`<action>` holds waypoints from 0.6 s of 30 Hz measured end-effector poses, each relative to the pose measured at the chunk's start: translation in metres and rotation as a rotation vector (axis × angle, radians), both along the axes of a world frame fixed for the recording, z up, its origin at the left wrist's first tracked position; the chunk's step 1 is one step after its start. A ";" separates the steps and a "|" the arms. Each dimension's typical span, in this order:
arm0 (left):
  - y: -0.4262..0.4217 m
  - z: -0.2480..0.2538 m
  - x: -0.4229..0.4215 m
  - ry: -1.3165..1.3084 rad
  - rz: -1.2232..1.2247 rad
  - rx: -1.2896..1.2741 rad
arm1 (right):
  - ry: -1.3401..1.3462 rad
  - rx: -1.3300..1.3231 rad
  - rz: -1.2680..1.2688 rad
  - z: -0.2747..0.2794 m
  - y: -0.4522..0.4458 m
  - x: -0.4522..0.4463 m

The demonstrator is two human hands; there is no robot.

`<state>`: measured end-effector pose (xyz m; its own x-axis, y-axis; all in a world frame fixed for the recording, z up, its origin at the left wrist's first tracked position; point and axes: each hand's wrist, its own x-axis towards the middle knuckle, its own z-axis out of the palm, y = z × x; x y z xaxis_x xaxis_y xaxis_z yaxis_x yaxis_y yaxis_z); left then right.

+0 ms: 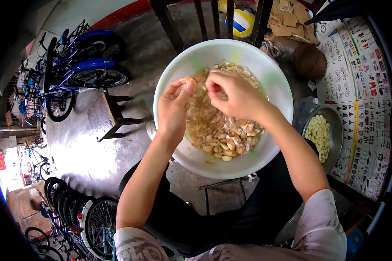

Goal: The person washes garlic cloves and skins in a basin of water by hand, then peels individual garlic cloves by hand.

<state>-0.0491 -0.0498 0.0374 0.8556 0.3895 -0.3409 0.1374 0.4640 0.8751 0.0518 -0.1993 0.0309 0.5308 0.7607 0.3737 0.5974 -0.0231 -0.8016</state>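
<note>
The left hand [173, 102] pinches a garlic clove [190, 81] between thumb and fingertips, above a white bowl [278, 82]. Near the clove, the right hand [236, 93] curls inward, fingertips hard to make out; I cannot tell whether it holds anything. Below both hands, papery skins [200, 114] partly hide more cloves [226, 150].

You have strong daylight from the left, blowing the floor [72, 152] out to white glare, while your trousers [272, 204] sink towards black. The basin [276, 87] reads clearly; the wide lens bends the poster [372, 115] and blackens all 4 corners.
</note>
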 end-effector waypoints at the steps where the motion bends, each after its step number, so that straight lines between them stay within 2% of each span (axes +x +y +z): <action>1: 0.002 0.000 0.000 -0.011 0.016 0.157 | 0.072 -0.088 -0.019 0.001 -0.005 0.004; 2: 0.001 0.001 0.000 -0.032 0.024 0.254 | 0.144 -0.177 -0.037 0.004 -0.008 0.006; 3: 0.003 -0.001 -0.001 -0.033 0.026 0.254 | 0.143 -0.177 -0.035 0.007 -0.007 0.005; 5: 0.006 -0.004 -0.003 -0.024 -0.067 0.478 | 0.225 -0.163 -0.169 0.015 -0.005 0.003; 11: 0.004 -0.005 -0.006 -0.018 -0.110 0.616 | -0.016 0.100 -0.097 0.008 0.001 0.002; 12: 0.005 -0.006 -0.006 -0.017 -0.111 0.615 | -0.085 0.158 -0.095 0.006 0.002 0.002; 18: 0.002 -0.001 -0.005 -0.066 -0.122 0.473 | -0.245 0.114 -0.072 0.008 0.000 -0.004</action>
<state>-0.0541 -0.0482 0.0360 0.9185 0.3842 -0.0939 0.1029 -0.0027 0.9947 0.0476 -0.1994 0.0391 0.4649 0.6700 0.5788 0.7740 0.0097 -0.6331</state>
